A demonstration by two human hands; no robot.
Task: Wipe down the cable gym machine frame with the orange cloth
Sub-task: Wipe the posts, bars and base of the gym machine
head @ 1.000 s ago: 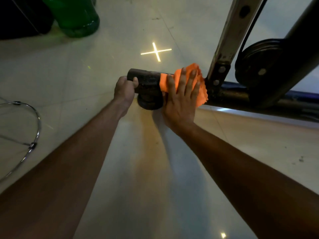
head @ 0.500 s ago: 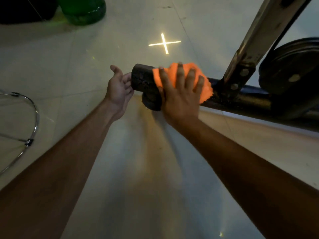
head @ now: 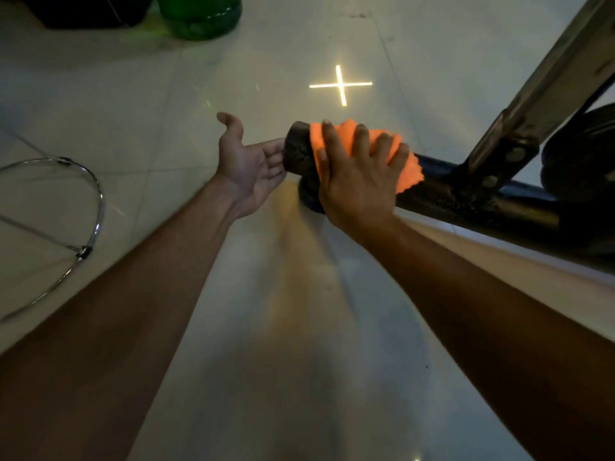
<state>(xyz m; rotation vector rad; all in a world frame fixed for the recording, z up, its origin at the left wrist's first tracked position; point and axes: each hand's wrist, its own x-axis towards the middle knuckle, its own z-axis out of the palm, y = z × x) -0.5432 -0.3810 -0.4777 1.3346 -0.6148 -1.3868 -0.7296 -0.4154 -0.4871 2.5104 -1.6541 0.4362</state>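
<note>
Left hand [head: 248, 161] now off frame [head: 466, 201], palm open; right hand [head: 357, 181] spread on orange cloth [head: 346, 138].

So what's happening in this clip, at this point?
A person is wiping the end of a gym machine's base tube with an orange cloth. The right hand presses the cloth onto the tube, fingers spread. The left hand is open, palm up, beside the tube's end.

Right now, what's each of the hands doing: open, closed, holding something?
Left hand: open, palm up, fingertips at the end of the frame bar, holding nothing.
Right hand: open, fingers spread, pressing the orange cloth onto the bar.
</note>
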